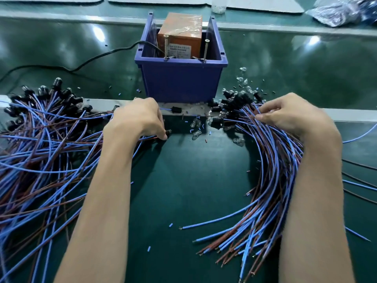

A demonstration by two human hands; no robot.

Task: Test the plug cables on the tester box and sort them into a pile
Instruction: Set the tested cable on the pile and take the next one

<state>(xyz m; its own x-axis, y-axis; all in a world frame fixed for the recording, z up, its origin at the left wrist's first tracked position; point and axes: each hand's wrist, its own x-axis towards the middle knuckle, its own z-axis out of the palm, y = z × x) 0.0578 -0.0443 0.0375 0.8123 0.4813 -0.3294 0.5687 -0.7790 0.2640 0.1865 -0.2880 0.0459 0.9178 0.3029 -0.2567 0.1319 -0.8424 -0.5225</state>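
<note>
**Two hands, two heaps, one bin**

Two heaps of blue and brown plug cables lie on the green tabletop [183,190], each with too many to count. The left pile [40,152] sprawls loosely. The right bundle [271,180] curves under the right forearm, its bare ends fanned nearest the camera.

The two hands are well apart. The left hand [138,117] is curled round cables at the pile's edge, and one plug [175,109] sticks out past its knuckles. The right hand [289,115] pinches wires at the plug end of the bundle.

Between the hands lie several loose clear bulbs [196,127], beside a metal rail [102,103].

Beyond the rail stands one blue bin [181,80]. It holds one orange tester [180,33] and two upright screws [165,46] at its near rim. One black cord [81,65] runs out of the bin to the left.
</note>
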